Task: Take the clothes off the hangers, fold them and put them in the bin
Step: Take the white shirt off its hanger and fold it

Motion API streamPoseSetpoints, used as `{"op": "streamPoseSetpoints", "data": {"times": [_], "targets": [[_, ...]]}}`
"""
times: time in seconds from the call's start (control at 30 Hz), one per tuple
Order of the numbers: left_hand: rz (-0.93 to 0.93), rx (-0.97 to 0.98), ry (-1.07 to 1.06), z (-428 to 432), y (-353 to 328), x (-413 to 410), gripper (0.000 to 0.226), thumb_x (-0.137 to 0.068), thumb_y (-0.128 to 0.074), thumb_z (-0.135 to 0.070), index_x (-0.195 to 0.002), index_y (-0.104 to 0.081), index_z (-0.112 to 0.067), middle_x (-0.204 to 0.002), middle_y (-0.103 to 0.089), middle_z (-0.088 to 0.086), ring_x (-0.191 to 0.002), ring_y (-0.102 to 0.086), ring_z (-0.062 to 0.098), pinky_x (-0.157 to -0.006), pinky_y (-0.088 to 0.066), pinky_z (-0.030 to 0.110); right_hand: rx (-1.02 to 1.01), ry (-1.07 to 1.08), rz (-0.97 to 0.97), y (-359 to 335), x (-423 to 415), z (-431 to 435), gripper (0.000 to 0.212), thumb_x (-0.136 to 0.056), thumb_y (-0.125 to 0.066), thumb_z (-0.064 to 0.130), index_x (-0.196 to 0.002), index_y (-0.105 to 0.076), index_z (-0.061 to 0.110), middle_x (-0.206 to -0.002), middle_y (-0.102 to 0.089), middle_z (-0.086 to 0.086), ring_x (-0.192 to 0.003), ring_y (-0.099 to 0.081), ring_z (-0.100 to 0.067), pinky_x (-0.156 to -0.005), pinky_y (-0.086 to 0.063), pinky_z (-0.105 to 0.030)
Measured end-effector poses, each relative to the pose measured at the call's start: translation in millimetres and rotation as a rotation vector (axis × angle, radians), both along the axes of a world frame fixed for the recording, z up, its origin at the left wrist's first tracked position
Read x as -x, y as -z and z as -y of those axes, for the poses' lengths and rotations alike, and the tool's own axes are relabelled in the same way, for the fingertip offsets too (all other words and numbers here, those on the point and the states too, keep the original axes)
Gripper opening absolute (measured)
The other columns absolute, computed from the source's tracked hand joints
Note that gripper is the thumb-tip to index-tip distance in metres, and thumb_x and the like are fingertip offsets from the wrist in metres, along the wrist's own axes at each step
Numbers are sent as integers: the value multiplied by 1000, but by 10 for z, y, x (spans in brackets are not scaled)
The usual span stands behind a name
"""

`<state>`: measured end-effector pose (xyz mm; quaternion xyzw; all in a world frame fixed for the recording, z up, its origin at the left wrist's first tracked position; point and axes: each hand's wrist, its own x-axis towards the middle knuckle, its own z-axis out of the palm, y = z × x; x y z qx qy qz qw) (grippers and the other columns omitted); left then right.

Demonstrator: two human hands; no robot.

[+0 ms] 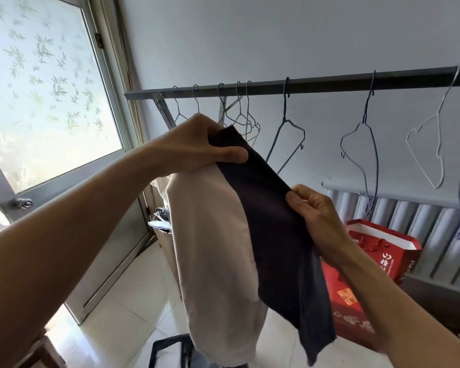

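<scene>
I hold up a garment that is part dark navy (pixel 276 229) and part pale beige (pixel 213 261); it hangs down in front of the rail. My left hand (pixel 197 144) grips its top edge, thumb over the dark cloth. Lower and to the right, my right hand (pixel 314 216) pinches the dark cloth's other edge. The grey rail (pixel 329 82) behind carries several bare wire hangers (pixel 287 134). A dark-framed bin (pixel 170 349) shows at the bottom, partly hidden by the garment.
A frosted window and door (pixel 45 102) fill the left. Red gift bags (pixel 377 251) stand on the tiled floor at the right, before a ribbed radiator (pixel 420 221). A cluttered box (pixel 161 224) sits behind the garment.
</scene>
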<state>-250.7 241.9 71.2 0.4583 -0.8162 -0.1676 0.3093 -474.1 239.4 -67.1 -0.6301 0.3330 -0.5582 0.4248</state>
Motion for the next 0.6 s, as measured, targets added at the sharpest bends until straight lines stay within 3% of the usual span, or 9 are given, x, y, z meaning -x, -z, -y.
{"op": "streamPoseSetpoints", "data": {"times": [0.07, 0.17, 0.3, 0.37, 0.43, 0.53, 0.6], "targets": [[-56, -35, 44, -22, -22, 25, 40, -76, -74, -42, -83, -72, -3, -78, -72, 16, -68, -61, 11, -66, -48, 28, -19, -21, -33, -49, 37, 43, 33, -87, -54, 34, -74, -52, 3, -69, -43, -9, -63, -38, -21, -59, -32, -31], [-115, -62, 83, -71, -71, 111, 32, -80, -68, -38, -67, -66, -10, -61, -64, -6, -57, -57, 3, -56, -46, 16, -14, -70, -97, -104, 43, 103, 21, -88, -54, 27, -75, -59, 13, -68, -52, -2, -64, -47, -12, -61, -40, -21], [-153, -74, 108, -92, -83, 232, 53, -77, -65, -46, -80, -63, 7, -74, -60, 8, -68, -55, 16, -64, -43, 29, 11, -75, -192, -114, -10, 180, 18, -97, -52, 10, -87, -66, 7, -79, -65, -1, -76, -59, -9, -74, -47, -16], [-157, -74, 99, -86, -91, 282, 35, -85, -66, -39, -64, -66, -11, -63, -60, -2, -58, -53, 7, -55, -43, 19, 39, -46, -278, -87, -65, 184, 14, -93, -61, 22, -98, -67, 11, -92, -71, -2, -86, -64, -11, -79, -51, -21], [-139, -57, 74, -52, -78, 316, 34, -90, -65, -33, -59, -64, -19, -58, -57, -7, -52, -50, 2, -50, -41, 13, 75, 34, -367, -46, -117, 157, 29, -88, -66, 37, -109, -63, 17, -103, -69, -2, -93, -65, -16, -79, -54, -26], [-128, -12, 13, -30, -51, 341, 34, -90, -66, -35, -62, -61, -17, -59, -52, -5, -53, -46, 3, -48, -38, 13, 37, 51, -273, -40, -183, 18, 25, -93, -57, 37, -101, -61, 13, -88, -70, 5, -80, -67, -12, -69, -53, -23], [-128, 8, -28, -7, -39, 334, 36, -90, -66, -36, -61, -60, -17, -58, -50, -5, -53, -44, 5, -48, -36, 14, -111, -95, -123, -68, -197, -100, 53, -88, -41, 57, -96, -66, 11, -78, -72, 7, -72, -67, -8, -67, -53, -21]]}}
